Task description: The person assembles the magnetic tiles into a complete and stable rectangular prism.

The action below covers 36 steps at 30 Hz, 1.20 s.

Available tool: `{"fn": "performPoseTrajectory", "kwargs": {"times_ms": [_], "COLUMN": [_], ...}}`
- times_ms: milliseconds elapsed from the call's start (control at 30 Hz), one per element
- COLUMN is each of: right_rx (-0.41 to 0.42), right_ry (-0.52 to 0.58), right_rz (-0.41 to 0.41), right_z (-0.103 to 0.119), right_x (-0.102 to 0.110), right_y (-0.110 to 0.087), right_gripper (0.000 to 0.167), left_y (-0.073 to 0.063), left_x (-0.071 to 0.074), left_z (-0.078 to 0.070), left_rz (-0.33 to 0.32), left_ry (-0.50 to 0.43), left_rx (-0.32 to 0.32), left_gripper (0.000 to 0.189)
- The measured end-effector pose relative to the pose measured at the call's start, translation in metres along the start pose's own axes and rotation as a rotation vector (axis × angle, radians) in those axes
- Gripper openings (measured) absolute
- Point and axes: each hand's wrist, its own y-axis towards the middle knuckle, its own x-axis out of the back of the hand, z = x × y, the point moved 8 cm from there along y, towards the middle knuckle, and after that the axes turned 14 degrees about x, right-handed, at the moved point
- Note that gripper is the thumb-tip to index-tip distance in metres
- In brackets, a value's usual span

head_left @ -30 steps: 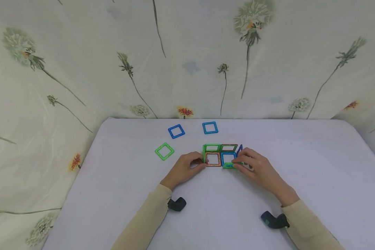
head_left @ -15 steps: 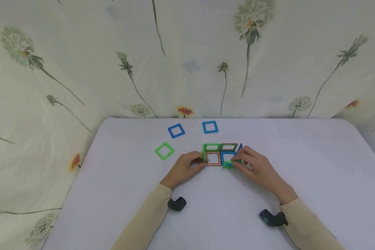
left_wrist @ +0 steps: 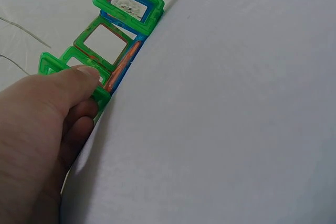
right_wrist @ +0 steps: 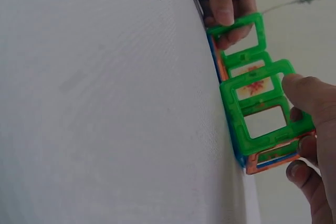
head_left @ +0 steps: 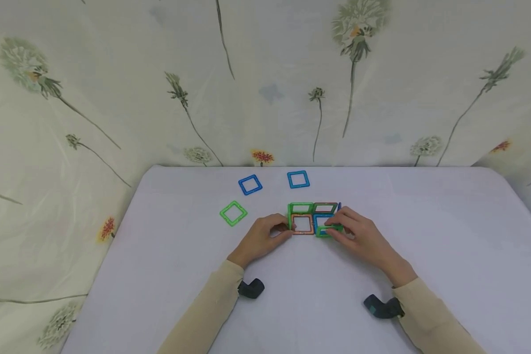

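My left hand (head_left: 263, 236) grips the upright green square magnetic tile (head_left: 289, 216) at the left end of a small tile box. An orange tile (head_left: 311, 224) and a blue tile (head_left: 316, 220) lie side by side as its base. Along the back stand a green tile (head_left: 302, 204) and a dark red-and-green tile (head_left: 326, 204). With thumb and fingers my right hand (head_left: 363, 236) pinches a green square tile (right_wrist: 235, 121) standing at the front of the blue one. Its other fingertips touch the orange-edged end tile (right_wrist: 253, 165), mostly hidden by the hand in the head view.
Two loose blue tiles, one darker (head_left: 250, 185) and one lighter (head_left: 298, 179), lie near the table's back edge. A loose green tile (head_left: 233, 213) lies left of the box. The white table (head_left: 292, 305) meets a flower-printed curtain (head_left: 265, 108) behind.
The front green tile has tipped up more steeply under my right hand, which has shifted slightly left with its forearm. My left hand stays in place.
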Motion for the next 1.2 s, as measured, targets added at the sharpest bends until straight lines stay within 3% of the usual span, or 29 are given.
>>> {"fn": "performPoseTrajectory", "kwargs": {"times_ms": [467,700,1033,1200], "right_rx": [0.060,-0.028,-0.050,-0.145], "right_ry": [0.001,-0.049,-0.066,0.002], "right_rz": [-0.044,-0.045,-0.064,-0.103], "right_z": [0.000,-0.006,-0.007,-0.014], "right_x": [0.000,0.003,0.003,0.003], "right_y": [-0.001,-0.002,-0.005,-0.014], "right_gripper": [0.032,0.042,0.042,0.066], "left_y": [0.000,0.000,0.000,0.000], "left_x": [0.001,0.001,0.001,0.002], "left_z": [0.000,0.001,0.002,0.002], "left_rz": [0.004,-0.002,-0.004,-0.001], "left_ry": [-0.008,0.001,-0.004,-0.013], "left_rx": [0.016,0.019,0.021,0.018], "left_gripper": [0.017,0.017,0.016,0.017]}}
